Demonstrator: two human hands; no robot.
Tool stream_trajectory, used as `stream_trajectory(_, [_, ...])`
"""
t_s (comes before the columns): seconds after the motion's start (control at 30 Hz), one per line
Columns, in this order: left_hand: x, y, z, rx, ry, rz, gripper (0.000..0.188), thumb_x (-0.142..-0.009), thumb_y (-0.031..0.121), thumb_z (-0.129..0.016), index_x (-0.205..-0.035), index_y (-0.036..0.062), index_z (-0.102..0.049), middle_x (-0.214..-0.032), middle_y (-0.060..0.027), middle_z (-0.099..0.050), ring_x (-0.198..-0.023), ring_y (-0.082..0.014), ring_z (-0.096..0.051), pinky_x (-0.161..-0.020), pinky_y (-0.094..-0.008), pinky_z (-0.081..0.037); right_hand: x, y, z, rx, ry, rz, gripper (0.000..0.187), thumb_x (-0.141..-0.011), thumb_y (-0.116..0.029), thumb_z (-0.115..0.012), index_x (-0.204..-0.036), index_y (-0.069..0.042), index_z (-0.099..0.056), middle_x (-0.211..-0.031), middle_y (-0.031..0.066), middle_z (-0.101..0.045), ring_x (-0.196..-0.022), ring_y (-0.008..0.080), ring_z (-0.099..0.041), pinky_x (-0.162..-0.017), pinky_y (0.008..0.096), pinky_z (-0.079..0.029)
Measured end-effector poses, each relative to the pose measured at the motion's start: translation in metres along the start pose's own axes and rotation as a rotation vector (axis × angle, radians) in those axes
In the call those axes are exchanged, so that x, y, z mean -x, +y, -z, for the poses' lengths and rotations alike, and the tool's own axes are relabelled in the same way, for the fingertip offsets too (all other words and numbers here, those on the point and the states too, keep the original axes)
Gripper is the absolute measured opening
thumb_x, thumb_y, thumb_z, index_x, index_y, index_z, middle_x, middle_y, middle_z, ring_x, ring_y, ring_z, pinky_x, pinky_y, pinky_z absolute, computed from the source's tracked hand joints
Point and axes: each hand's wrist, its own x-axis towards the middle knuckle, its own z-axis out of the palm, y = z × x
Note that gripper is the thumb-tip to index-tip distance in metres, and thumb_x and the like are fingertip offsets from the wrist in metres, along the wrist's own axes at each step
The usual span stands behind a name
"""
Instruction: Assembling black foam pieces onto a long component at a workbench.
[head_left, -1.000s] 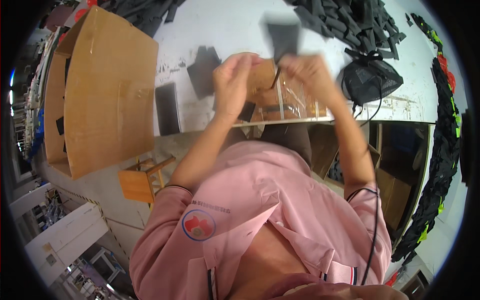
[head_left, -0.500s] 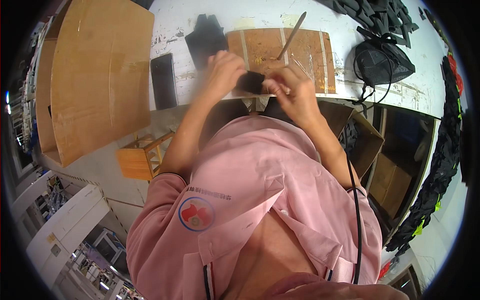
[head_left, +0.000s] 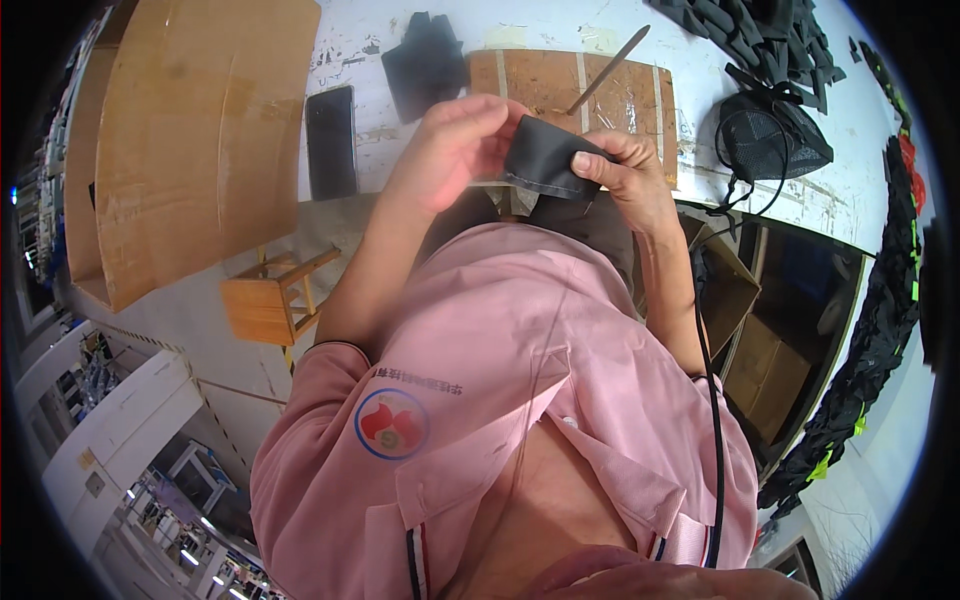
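Observation:
My right hand (head_left: pixel 632 180) pinches a small black fabric piece (head_left: pixel 548 160) between thumb and fingers, above the table's near edge. A pale line of stitching runs along the piece's lower edge, and a thin loose thread hangs below it. Beside the piece's left edge is my left hand (head_left: pixel 455 145), palm turned inward and fingers stretched out, slightly blurred; whether its fingertips touch the fabric I cannot tell. Behind the hands lies a brown board (head_left: pixel 545 82) with pale tape strips. A long thin metal tool (head_left: pixel 608 70) rests slantwise on it.
A stack of black fabric pieces (head_left: pixel 425 68) and a dark phone (head_left: pixel 331 142) lie to the left, by a big cardboard box (head_left: pixel 205 150). On the right are a black mesh pouch (head_left: pixel 775 135) with a cord and a heap of black strips (head_left: pixel 765 40). A wooden stool (head_left: pixel 262 308) stands lower left.
The fabric piece has come up off the board toward me and now shows its flat stitched face. My left hand has opened and moved off it; my right hand has shifted right, still gripping.

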Motion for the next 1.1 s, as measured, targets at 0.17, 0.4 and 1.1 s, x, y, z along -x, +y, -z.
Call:
stream_trajectory(0.17, [0.002, 0.005, -0.002, -0.078, -0.069, 0.061, 0.020, -0.078, 0.017, -0.052, -0.088, -0.0004, -0.055, -0.077, -0.0054, -0.057, -0.064, -0.0112, -0.054, -0.059, -0.0233, -0.043, 0.000, 0.003, 0.009, 0.002, -0.012, 0.000, 0.015, -0.069, -0.012, -0.066, -0.077, 0.000, -0.063, -0.068, 0.0024, -0.060, -0.061, 0.0069, -0.052, -0.059, 0.0200, -0.043])
stream_trajectory(0.4, [-0.004, 0.008, -0.002, -0.206, -0.090, 0.083, 0.017, -0.074, 0.013, -0.058, -0.086, 0.0009, -0.056, -0.072, -0.0032, -0.056, -0.063, -0.0101, -0.053, -0.058, -0.0223, -0.044, -0.006, -0.005, 0.013, 0.017, -0.035, -0.007, 0.014, -0.069, -0.012, -0.066, -0.078, -0.001, -0.062, -0.067, 0.0015, -0.060, -0.060, 0.0069, -0.052, -0.057, 0.0197, -0.043])
stream_trajectory(1.1, [-0.002, -0.012, -0.031, -0.459, 0.187, -0.254, 0.007, -0.074, 0.005, -0.060, -0.073, 0.0000, -0.055, -0.062, -0.0012, -0.054, -0.052, -0.0055, -0.049, -0.048, -0.0171, -0.039, -0.005, -0.003, -0.032, 0.369, 0.269, 0.438, 0.016, -0.069, -0.013, -0.065, -0.068, 0.002, -0.057, -0.060, 0.0088, -0.052, -0.051, 0.0178, -0.049, -0.046, 0.0261, -0.038])
